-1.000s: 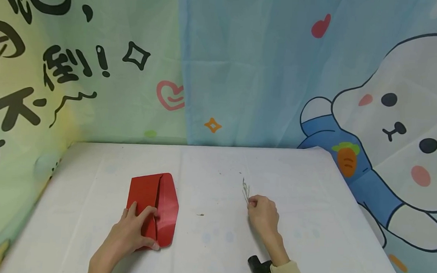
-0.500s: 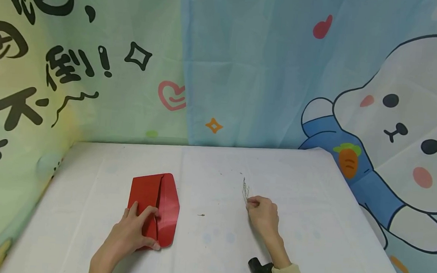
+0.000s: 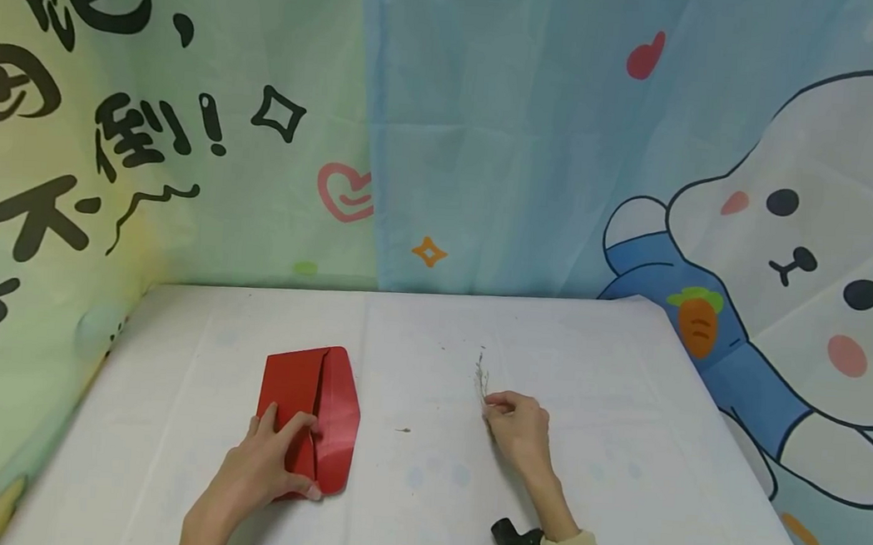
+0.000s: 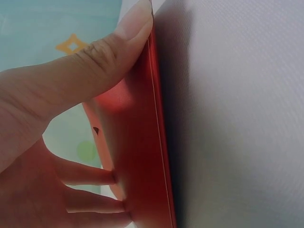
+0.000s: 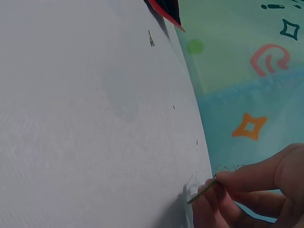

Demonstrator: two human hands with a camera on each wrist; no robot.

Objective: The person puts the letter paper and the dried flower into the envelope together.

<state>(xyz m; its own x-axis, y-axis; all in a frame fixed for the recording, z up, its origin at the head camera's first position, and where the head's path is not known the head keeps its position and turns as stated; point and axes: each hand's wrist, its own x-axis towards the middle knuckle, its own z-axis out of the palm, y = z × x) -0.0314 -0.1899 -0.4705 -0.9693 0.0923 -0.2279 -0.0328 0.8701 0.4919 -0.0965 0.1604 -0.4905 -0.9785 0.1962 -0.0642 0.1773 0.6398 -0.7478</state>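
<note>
A red envelope [image 3: 291, 376] lies on the white-covered table, its flap [image 3: 338, 433] folded out to the right. My left hand [image 3: 263, 462] holds it, thumb at the near edge and bent fingers on its face. In the left wrist view the thumb [image 4: 109, 57] presses against the red edge, while several fingertips touch the surface. To the right, my right hand [image 3: 520, 432] pinches a thin dry sprig [image 3: 482, 377] between thumb and fingers, its wispy end pointing away from me. The right wrist view shows the sprig's green stem [image 5: 202, 192] sticking out below the fingertips.
A small loose plant bit [image 3: 403, 430] lies between the hands, with tiny crumbs farther back. A black curved piece [image 3: 516, 541] sits at the right wrist. The white table [image 3: 418, 330] ends at a printed cloth backdrop [image 3: 489, 142].
My right hand has shifted slightly left with the sprig, whose tip now leans more to the left. The left hand and the envelope stay in place.
</note>
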